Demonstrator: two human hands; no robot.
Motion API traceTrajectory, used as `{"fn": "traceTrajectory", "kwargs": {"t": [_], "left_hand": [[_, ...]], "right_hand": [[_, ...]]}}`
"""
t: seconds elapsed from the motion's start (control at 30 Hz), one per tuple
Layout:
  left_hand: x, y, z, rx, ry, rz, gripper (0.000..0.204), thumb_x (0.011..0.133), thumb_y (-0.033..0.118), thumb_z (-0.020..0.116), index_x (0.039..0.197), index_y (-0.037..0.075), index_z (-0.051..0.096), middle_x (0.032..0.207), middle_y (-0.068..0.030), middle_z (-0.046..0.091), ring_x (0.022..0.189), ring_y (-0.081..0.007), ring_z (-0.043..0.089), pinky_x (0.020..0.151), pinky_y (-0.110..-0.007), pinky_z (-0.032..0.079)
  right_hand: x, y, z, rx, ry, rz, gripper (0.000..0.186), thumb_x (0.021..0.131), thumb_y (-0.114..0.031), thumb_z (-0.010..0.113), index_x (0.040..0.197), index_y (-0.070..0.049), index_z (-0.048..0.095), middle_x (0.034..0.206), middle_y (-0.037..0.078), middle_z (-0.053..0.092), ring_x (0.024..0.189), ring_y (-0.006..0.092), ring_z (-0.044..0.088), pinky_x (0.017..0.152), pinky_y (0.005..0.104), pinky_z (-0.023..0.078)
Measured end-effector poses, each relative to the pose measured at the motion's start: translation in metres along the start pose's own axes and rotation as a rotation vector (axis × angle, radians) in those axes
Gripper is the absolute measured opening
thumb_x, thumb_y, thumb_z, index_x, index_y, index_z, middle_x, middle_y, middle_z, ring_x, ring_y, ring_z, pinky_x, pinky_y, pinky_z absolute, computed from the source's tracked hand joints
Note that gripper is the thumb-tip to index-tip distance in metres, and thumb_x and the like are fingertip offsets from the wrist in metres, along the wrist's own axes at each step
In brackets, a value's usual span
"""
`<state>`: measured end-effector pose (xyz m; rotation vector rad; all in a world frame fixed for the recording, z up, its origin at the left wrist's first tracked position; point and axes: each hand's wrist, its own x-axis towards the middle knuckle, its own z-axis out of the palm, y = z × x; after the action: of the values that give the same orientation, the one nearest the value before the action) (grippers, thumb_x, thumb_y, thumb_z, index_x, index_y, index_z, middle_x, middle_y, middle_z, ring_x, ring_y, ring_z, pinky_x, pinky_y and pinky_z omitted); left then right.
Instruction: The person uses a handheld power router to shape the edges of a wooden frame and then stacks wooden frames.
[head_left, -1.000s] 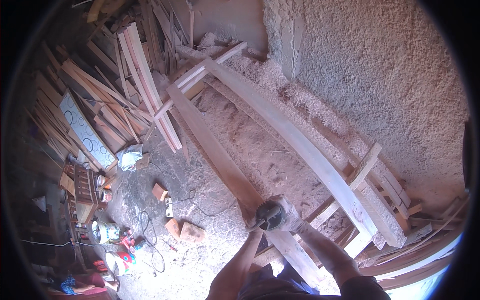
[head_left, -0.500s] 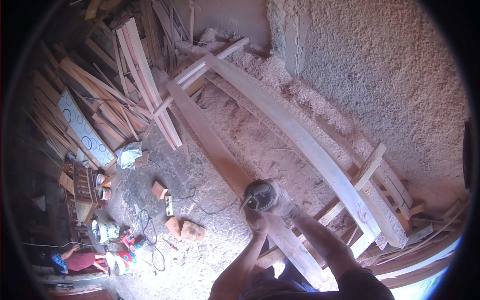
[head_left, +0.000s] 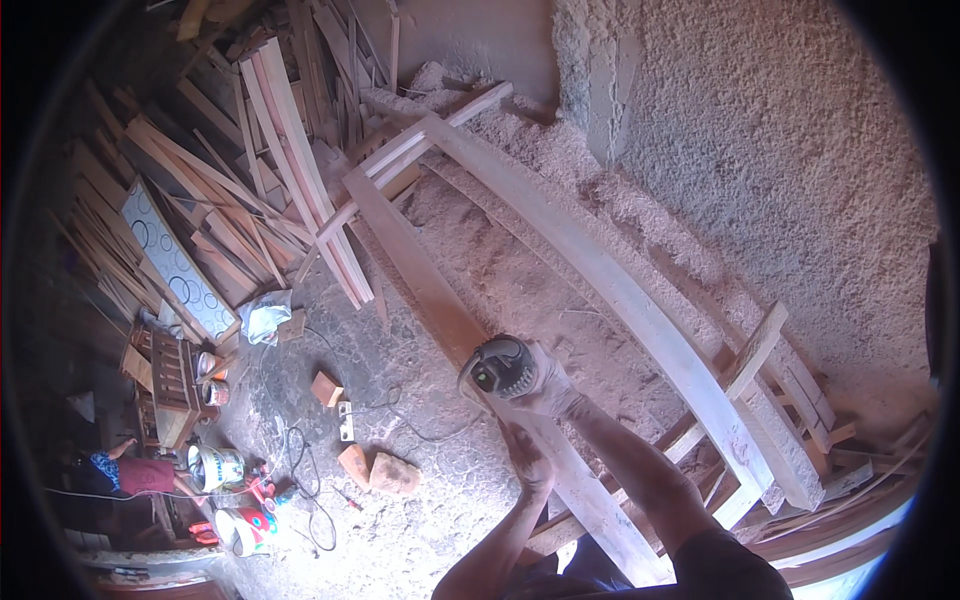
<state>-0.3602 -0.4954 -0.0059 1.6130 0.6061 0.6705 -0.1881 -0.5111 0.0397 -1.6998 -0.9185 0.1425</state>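
My right hand (head_left: 552, 388) is closed round the side of a black corded power tool (head_left: 500, 366) with a ribbed, rounded housing; its exact kind I cannot make out. The tool rests on a long wooden board (head_left: 590, 490) that runs from beside my body toward the far left. Just behind the tool, my left hand (head_left: 530, 460) lies against the board's left edge, its fingers curled there and partly hidden. A second long board (head_left: 620, 310) lies to the right, roughly alongside the first. Both boards' far ends rest at a wooden crosspiece (head_left: 395, 155).
Piled timber (head_left: 215, 230) leans at the far left. On the floor to the left are brick-like blocks (head_left: 395, 474), a power strip (head_left: 346, 421), looped cable (head_left: 312, 490) and buckets (head_left: 215, 466). Another person (head_left: 145, 475) is at the left edge. A rough wall (head_left: 760, 150) stands right.
The power tool and my right hand have moved slightly up and left along the board. My left hand has come away from the tool to the board's edge. The view has shifted a little.
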Motion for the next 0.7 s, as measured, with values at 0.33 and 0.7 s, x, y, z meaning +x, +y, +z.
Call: {"fn": "traceTrajectory", "kwargs": {"t": [0.33, 0.7], "left_hand": [[-0.001, 0.007, 0.002, -0.037, 0.025, -0.152, 0.071, 0.114, 0.041, 0.038, 0.164, -0.006, 0.02, 0.16, -0.0298, 0.039, 0.145, -0.0364, 0.046, 0.117, -0.043, 0.038], [-0.011, -0.037, 0.0, 0.142, 0.07, -0.078, 0.066, 0.113, 0.038, 0.04, 0.16, -0.007, 0.03, 0.138, -0.03, 0.053, 0.116, -0.0401, 0.055, 0.1, -0.053, 0.041]], "right_hand": [[0.039, 0.025, 0.023, -0.018, -0.011, 0.113, 0.091, 0.066, -0.026, 0.098, 0.144, -0.01, 0.053, 0.133, 0.011, 0.062, 0.122, 0.0252, 0.062, 0.105, 0.0367, 0.05], [0.12, 0.029, 0.042, 0.001, -0.02, 0.201, 0.088, 0.066, -0.031, 0.093, 0.141, -0.013, 0.051, 0.132, 0.014, 0.064, 0.123, 0.031, 0.065, 0.106, 0.0412, 0.053]]}}
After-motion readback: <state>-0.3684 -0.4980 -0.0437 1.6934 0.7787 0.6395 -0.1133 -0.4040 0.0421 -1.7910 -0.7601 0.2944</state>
